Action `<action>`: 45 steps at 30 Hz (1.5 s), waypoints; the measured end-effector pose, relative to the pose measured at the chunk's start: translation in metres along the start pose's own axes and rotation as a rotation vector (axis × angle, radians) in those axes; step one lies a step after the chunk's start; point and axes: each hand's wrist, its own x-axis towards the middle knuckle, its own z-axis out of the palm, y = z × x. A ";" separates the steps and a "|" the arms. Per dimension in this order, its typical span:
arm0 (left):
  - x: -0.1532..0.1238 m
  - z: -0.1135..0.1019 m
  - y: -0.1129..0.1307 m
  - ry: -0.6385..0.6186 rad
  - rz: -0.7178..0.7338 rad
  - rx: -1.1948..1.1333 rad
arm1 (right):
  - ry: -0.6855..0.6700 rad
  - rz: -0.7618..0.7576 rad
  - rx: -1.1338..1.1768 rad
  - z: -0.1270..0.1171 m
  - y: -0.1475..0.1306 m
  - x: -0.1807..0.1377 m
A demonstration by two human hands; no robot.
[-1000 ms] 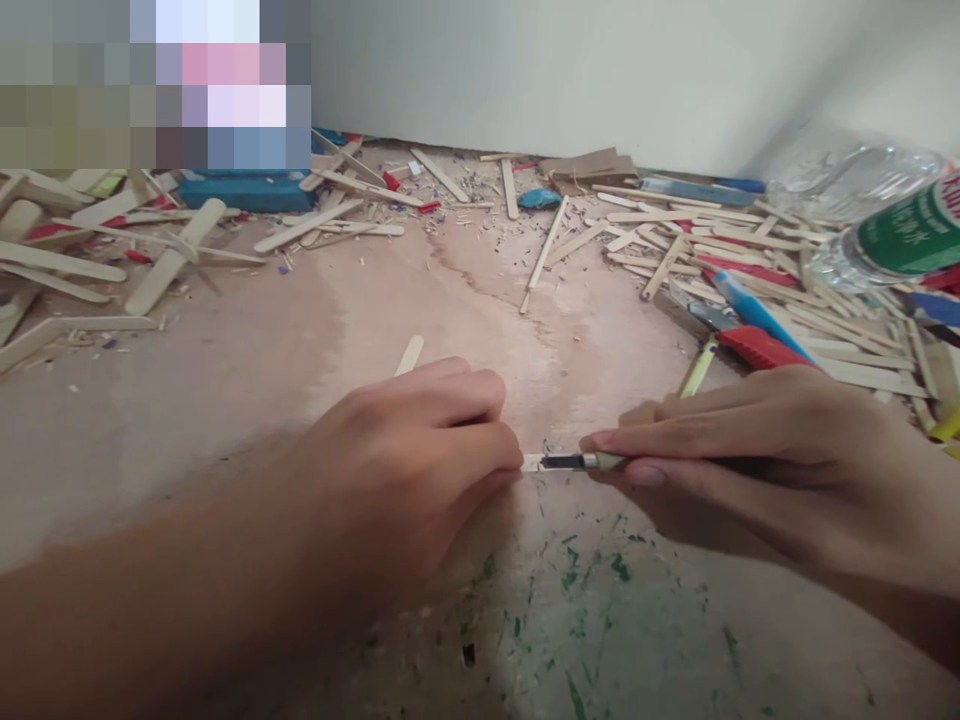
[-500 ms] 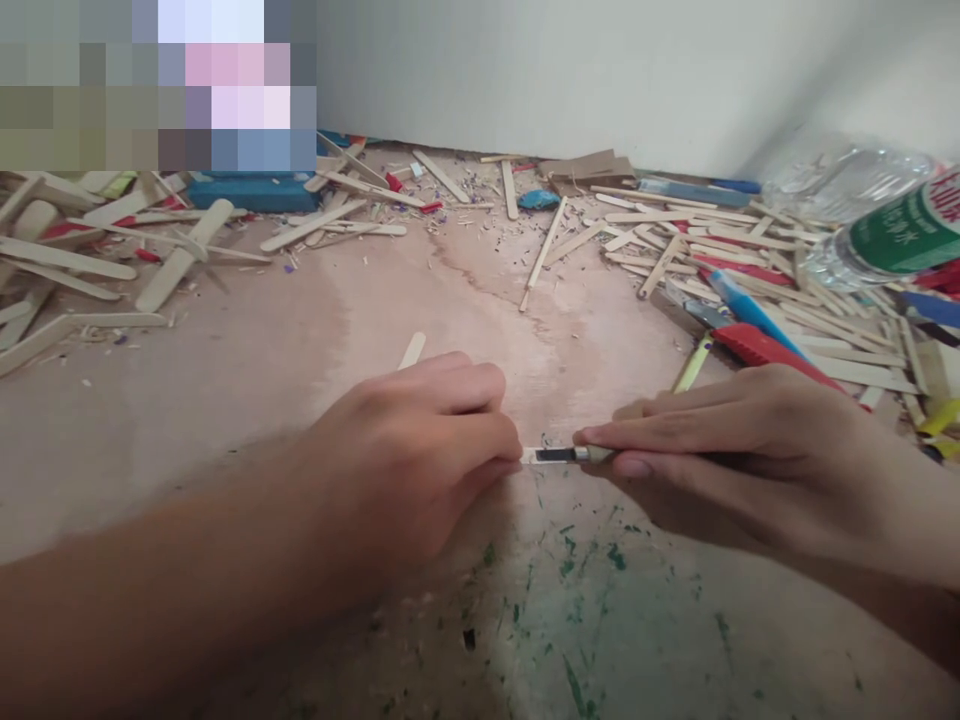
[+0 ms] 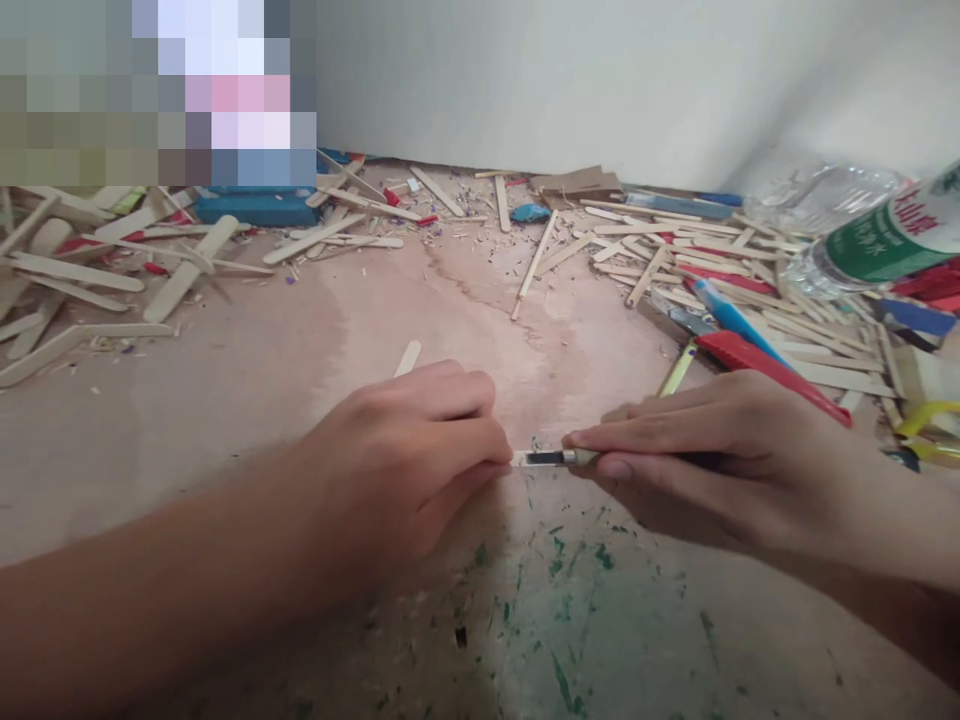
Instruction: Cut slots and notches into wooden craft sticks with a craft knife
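Note:
My right hand (image 3: 697, 465) is closed around the handle of a small carving knife (image 3: 579, 457) with a metal collar. Its dark flat blade points left and rests on or just over a narrow pale wooden craft stick (image 3: 520, 459). My left hand (image 3: 427, 450) is curled with its fingertips pressing down on that stick, close to the blade tip; most of the stick is hidden under the fingers. Behind the left knuckles pokes out the rounded end of a popsicle stick (image 3: 407, 358); I cannot tell whether the hand touches it.
Popsicle sticks and scraps (image 3: 180, 270) litter the left, beside a blue box (image 3: 255, 207). On the right are a stick pile (image 3: 720, 245), a red utility knife (image 3: 772, 375), a blue pen-like tool (image 3: 739, 318) and a lying water bottle (image 3: 877, 245). A white wall (image 3: 562, 80) closes the back.
The view has shifted slightly, so the background sits a little lower and the hands a little further left. Both hands keep the same grip, and the blade stays by the left fingertips.

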 end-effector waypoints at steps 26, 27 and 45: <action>-0.002 -0.009 0.002 -0.043 -0.152 -0.048 | 0.060 -0.005 -0.058 -0.011 -0.015 -0.012; -0.002 -0.009 0.003 -0.032 -0.159 -0.056 | 0.053 -0.010 -0.065 -0.010 -0.015 -0.011; 0.003 -0.013 0.003 -0.100 -0.115 -0.061 | 0.087 -0.061 -0.499 0.012 -0.022 -0.022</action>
